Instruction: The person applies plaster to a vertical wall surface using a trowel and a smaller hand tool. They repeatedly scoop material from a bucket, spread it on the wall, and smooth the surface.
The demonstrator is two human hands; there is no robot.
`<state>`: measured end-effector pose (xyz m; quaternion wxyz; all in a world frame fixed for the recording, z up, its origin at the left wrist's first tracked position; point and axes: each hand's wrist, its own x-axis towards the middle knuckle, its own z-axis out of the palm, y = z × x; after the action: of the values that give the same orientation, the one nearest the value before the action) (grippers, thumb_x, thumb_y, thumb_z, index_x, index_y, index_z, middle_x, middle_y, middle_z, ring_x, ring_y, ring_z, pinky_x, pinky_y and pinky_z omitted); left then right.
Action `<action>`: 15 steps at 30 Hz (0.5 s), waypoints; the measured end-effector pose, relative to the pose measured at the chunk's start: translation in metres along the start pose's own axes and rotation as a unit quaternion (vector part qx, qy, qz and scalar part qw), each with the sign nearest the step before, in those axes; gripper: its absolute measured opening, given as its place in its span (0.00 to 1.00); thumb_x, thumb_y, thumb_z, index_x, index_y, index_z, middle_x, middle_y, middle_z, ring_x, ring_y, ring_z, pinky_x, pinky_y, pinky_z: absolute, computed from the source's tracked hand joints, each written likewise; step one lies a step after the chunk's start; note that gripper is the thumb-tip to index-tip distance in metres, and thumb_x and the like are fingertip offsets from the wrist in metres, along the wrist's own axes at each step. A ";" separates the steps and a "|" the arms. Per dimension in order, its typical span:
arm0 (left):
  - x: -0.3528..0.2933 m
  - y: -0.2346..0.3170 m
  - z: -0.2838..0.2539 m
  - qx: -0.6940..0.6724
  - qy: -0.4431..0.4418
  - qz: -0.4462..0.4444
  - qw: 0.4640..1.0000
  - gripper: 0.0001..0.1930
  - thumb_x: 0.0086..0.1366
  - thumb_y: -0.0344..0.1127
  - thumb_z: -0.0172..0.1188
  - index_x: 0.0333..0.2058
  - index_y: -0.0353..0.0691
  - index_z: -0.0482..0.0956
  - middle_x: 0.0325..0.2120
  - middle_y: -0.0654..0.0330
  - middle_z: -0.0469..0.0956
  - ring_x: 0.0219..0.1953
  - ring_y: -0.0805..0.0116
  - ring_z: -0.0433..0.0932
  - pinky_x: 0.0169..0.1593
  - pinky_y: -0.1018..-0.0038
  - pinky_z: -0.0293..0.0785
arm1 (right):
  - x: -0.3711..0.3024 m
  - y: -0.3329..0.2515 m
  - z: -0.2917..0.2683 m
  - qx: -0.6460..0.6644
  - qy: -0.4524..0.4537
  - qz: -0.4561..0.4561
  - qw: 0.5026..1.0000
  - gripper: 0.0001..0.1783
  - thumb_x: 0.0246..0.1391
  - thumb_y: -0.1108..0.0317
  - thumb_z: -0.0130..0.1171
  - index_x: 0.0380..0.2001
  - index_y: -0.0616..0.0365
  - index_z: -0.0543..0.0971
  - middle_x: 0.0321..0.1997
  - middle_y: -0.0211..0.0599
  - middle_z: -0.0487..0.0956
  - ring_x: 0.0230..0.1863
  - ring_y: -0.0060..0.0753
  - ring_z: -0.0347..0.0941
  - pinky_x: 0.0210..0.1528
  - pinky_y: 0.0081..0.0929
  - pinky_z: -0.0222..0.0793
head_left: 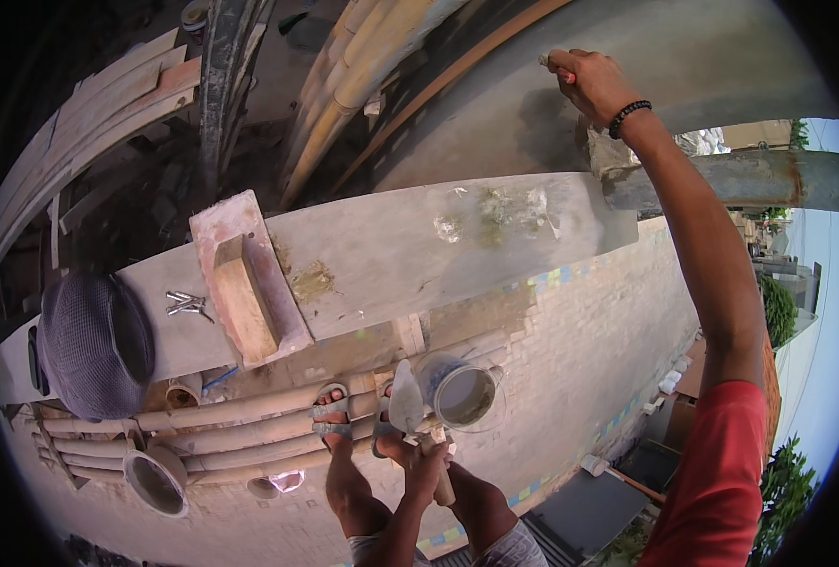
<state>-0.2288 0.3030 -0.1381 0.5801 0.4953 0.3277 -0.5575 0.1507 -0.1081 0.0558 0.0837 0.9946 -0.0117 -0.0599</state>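
Note:
My left hand (426, 472), low in front of my legs, is closed round the handle of a trowel (405, 401). Its pale grey blade points up beside a bucket (464, 395) with grey wet mix in it. At the upper right my right hand (594, 87) reaches against a smooth grey plastered wall (495, 99). Its fingers are closed on a small thing with a pale tip and a bit of red, mostly hidden by the hand. On the concrete ledge (372, 231) between the hands lies a plastering float (247, 283) with a wooden handle.
A dark knitted cap (94, 345) and several small metal pieces (189, 304) lie on the ledge. I stand in sandals on bamboo poles (240, 439) high along a tiled wall (580, 350). Upright bamboo (344, 94) and a metal pipe (741, 180) stand close. Another bucket (155, 480) hangs lower left.

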 end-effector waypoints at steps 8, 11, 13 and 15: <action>-0.001 0.002 0.008 -0.020 -0.022 -0.007 1.000 0.18 0.59 0.42 0.60 0.42 0.34 0.74 0.27 0.60 0.76 0.28 0.72 0.76 0.34 0.76 0.74 | -0.009 0.022 0.004 -0.107 -0.014 -0.035 0.994 0.08 0.47 0.68 0.59 0.32 0.56 0.75 0.34 0.45 0.79 0.40 0.51 0.75 0.39 0.42 0.70; -0.003 0.009 0.005 -0.014 0.017 0.000 1.000 0.13 0.60 0.37 0.59 0.35 0.32 0.73 0.25 0.58 0.76 0.26 0.69 0.78 0.33 0.73 0.76 | -0.024 -0.010 -0.029 0.036 0.000 -0.006 0.999 0.08 0.46 0.70 0.58 0.32 0.57 0.77 0.29 0.46 0.78 0.35 0.52 0.75 0.38 0.41 0.70; -0.003 0.010 0.003 -0.015 0.014 -0.004 1.000 0.12 0.60 0.37 0.59 0.35 0.32 0.73 0.25 0.58 0.76 0.26 0.69 0.78 0.33 0.73 0.76 | -0.034 -0.019 -0.049 0.038 -0.085 0.020 0.995 0.06 0.46 0.72 0.57 0.31 0.57 0.77 0.27 0.47 0.78 0.32 0.52 0.74 0.38 0.40 0.69; -0.001 0.012 0.005 -0.012 0.008 -0.009 1.000 0.12 0.60 0.37 0.59 0.35 0.32 0.74 0.25 0.59 0.76 0.25 0.69 0.77 0.32 0.73 0.76 | -0.047 -0.018 -0.069 0.022 -0.145 0.040 0.988 0.04 0.45 0.74 0.56 0.28 0.58 0.77 0.25 0.47 0.77 0.29 0.51 0.73 0.36 0.39 0.69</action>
<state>-0.2184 0.2976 -0.1333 0.5782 0.4897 0.3436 -0.5549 0.1126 -0.0771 0.1256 0.0614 0.9758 -0.0646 -0.1995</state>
